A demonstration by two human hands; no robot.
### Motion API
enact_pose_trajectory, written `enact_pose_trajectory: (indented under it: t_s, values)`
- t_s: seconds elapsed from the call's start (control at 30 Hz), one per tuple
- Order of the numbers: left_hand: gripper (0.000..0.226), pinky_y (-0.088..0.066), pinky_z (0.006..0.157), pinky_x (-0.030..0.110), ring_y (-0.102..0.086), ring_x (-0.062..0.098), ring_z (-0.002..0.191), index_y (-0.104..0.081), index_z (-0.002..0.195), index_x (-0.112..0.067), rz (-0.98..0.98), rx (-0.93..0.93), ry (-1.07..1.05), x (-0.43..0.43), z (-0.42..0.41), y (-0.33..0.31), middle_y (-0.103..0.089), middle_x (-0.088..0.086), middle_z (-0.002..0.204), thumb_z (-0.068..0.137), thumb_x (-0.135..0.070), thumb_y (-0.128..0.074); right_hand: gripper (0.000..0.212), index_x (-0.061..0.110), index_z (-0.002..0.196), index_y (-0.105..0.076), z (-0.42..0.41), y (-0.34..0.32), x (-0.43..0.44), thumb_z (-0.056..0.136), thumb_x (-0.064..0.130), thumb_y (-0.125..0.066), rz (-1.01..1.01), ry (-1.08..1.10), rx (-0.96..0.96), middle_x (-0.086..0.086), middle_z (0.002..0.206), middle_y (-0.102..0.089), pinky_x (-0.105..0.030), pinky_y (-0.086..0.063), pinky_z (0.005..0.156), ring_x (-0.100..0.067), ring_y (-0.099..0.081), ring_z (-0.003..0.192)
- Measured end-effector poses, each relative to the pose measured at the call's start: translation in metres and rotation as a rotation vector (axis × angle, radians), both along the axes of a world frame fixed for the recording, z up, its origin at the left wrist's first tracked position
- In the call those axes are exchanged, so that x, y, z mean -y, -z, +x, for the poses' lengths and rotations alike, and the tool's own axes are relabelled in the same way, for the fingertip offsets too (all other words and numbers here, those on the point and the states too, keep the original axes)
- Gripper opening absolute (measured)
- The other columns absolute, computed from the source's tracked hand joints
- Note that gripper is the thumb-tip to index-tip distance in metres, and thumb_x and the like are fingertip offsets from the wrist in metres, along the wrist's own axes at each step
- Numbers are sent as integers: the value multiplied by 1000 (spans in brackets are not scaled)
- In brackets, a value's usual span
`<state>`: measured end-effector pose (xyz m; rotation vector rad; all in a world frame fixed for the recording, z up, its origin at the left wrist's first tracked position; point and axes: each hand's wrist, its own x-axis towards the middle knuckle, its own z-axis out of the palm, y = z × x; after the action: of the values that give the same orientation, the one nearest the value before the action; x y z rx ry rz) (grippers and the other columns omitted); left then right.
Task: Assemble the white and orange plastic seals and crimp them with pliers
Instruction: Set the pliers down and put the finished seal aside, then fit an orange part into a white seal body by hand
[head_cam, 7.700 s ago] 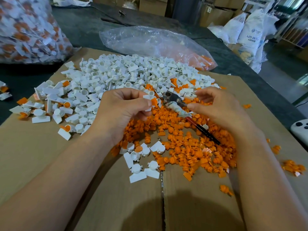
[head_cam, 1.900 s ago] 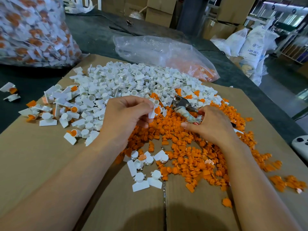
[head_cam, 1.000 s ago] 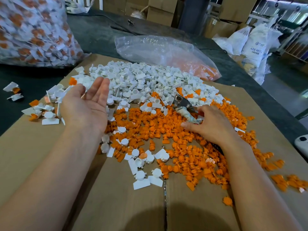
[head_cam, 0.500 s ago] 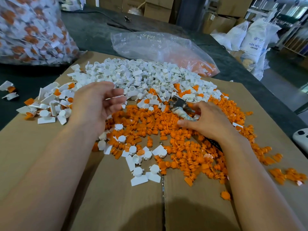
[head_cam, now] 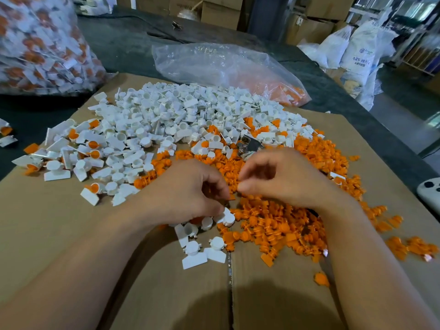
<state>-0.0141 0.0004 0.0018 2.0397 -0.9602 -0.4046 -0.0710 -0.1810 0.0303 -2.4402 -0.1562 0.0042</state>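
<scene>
A big sheet of cardboard (head_cam: 71, 222) lies on the dark desk (head_cam: 133, 44). On it, in the upper middle of the frame, is a heap of white pieces (head_cam: 178, 115). Next to it, in the middle and lower right, is a heap of orange pieces (head_cam: 273, 225). The two heaps touch and mix a little where they meet. At the left edge of the white heap lie some joined seals (head_cam: 92, 145), white with orange inside.

Both hands are down on the orange heap in the middle of the frame, close together. The left hand (head_cam: 188, 194) has its fingers curled, with the tips in the orange pieces. I cannot tell if it holds one. The right hand (head_cam: 285, 179) has curled fingers too, with thumb and first finger close together. I cannot tell what it holds. The metal head of the pliers (head_cam: 250, 145) sticks out just past the right hand's knuckles. The rest of the pliers is hidden.

A clear bag (head_cam: 226, 65) with some orange pieces lies behind the white heap. A big full bag (head_cam: 35, 44) of white and orange parts sits in the upper left. White sacks (head_cam: 359, 55) and brown boxes (head_cam: 221, 13) stand along the top. A white gadget (head_cam: 431, 194) with dark buttons peeks in at the right edge.
</scene>
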Motion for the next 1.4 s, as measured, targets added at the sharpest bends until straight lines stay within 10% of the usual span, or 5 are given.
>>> enact_pose_trajectory:
  t_s: [0.9,1.23,1.4]
  values:
    - [18,-48,62,15,-57,0,58,-69,66,-18,-296,-111,-267,-1,5,-4,-66,-14,61,73,-2,-72,18,18,95,-70,1,11,-20,78,25,-71,-225,-255,-127,15,83,-51,-15,-38,70,2,-47,76]
    - [36,-54,66,18,-64,7,70,-67,82,-25,-373,-246,-220,0,3,-5,-68,-5,78,65,5,-76,12,15,87,-63,3,4,-13,90,11,-52,538,185,-79,5,70,-62,-16,-46,56,-1,-57,59]
    - [13,-51,58,23,-58,8,58,-68,69,-19,-412,-207,-251,2,1,-5,-66,-2,62,70,-8,-75,13,15,86,-63,4,7,-19,90,11,-51,590,139,-126,9,61,-64,-14,-46,53,-1,-58,57]
